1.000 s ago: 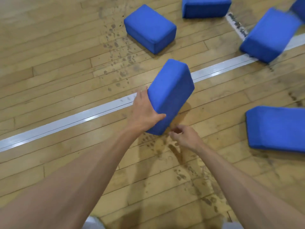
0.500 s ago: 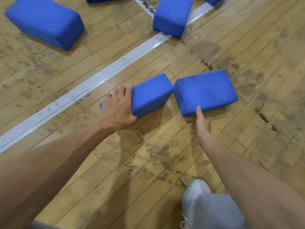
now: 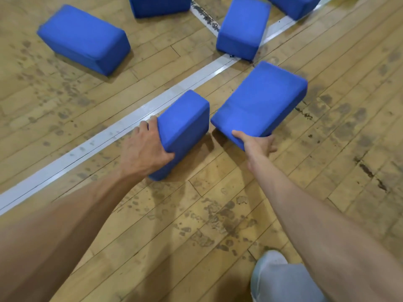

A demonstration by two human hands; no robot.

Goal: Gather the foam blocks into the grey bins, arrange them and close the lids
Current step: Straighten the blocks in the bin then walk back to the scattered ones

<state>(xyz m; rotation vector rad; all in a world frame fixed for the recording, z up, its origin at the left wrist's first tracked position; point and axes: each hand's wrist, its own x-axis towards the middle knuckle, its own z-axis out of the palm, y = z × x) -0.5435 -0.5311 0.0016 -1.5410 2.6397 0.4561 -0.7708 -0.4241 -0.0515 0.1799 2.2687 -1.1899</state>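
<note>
Left hand [image 3: 145, 152] grips left block [image 3: 182, 131]; right hand [image 3: 257, 143] grips right block [image 3: 260, 101], long axis up-right; narrow gap between; open floor [image 3: 340, 149] right; line [image 3: 104, 136] behind.

Even overhead light brightens the wooden floor [image 3: 327, 171]; soft shadows fall toward the viewer, wide-angle bending at edges.

The person is showing two bare forearms, wearing no sleeves. Light grey fabric [image 3: 283, 282] is covering the leg. Nothing is sitting on either wrist.
</note>
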